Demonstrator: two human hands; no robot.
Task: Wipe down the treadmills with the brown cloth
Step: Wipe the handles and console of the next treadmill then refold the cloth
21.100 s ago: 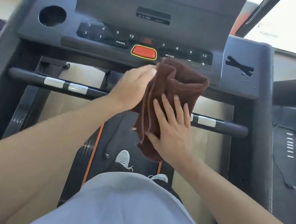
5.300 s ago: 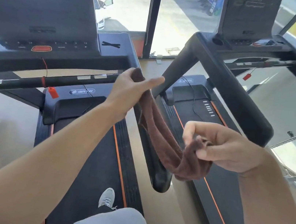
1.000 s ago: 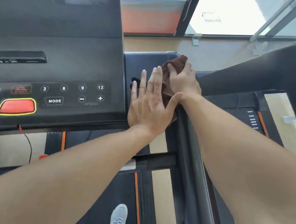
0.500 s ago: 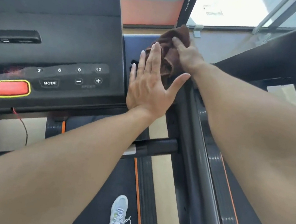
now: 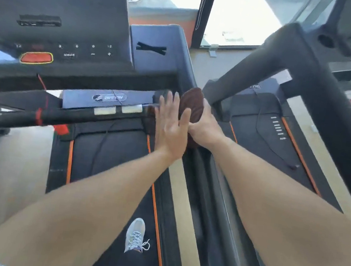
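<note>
Compared with half a second back: both hands down off the flat console corner and onto the sloping right side rail of the near treadmill. Brown cloth no longer up by the X-shaped slot, now bunched into a rounded lump on the rail just below the console. X slot uncovered again. View also swung wider, so much more of the second treadmill on show to the right.

Right hand curled around the cloth, fingers wrapped over its far side, clamping it against the rail. Left hand flat and spread, fingers straight, gripping nothing, palm side pressed up against the cloth's left edge, thumb touching the right hand.

Room-wise: narrow strip of pale floor between the two treadmill decks, rail running straight down toward the camera with nothing on it. Neighbour's thick slanted upright just beside the cloth on the right, tight there. Front crossbar sits just left of the left hand. One pale lace-up shoe on the near belt, close to its right orange stripe.

Textures: cloth fuzzy, terry-like, folds showing. Frames matte dark plastic, rounded edges. Belts dull black, thin orange lines down the sides. Crossbar round, dark, with two light rectangular pads and a red band. Red oval button, yellow-rimmed, on the console. Picture a bit motion-smeared.
</note>
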